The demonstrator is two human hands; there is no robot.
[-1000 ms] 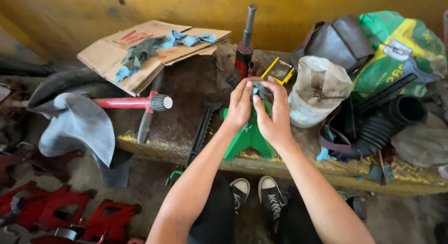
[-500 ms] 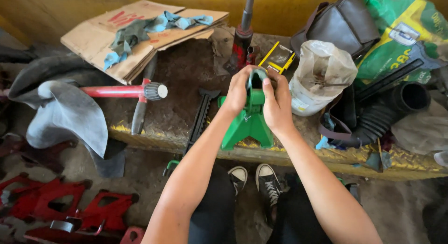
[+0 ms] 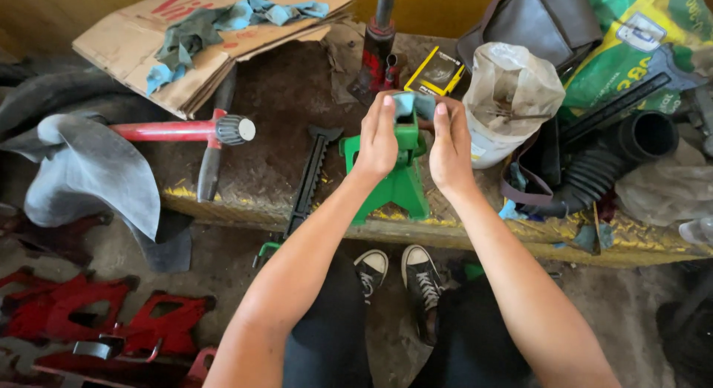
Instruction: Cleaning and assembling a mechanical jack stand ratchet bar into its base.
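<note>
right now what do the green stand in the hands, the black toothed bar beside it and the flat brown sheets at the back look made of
Green pyramid-shaped stand, between the left hand and right hand: apparently painted sheet metal, with crisp folded edges and a flat, even green coat.
Black toothed bar: likely cast or forged metal, dark and matte, with a row of rigid notches.
Flat brown sheets: cardboard, with dull tan faces and layered edges.

Both forearms are reaching forward; left hand (image 3: 377, 139) and right hand (image 3: 449, 147) are facing palms inward, fingers extended upward.
</note>
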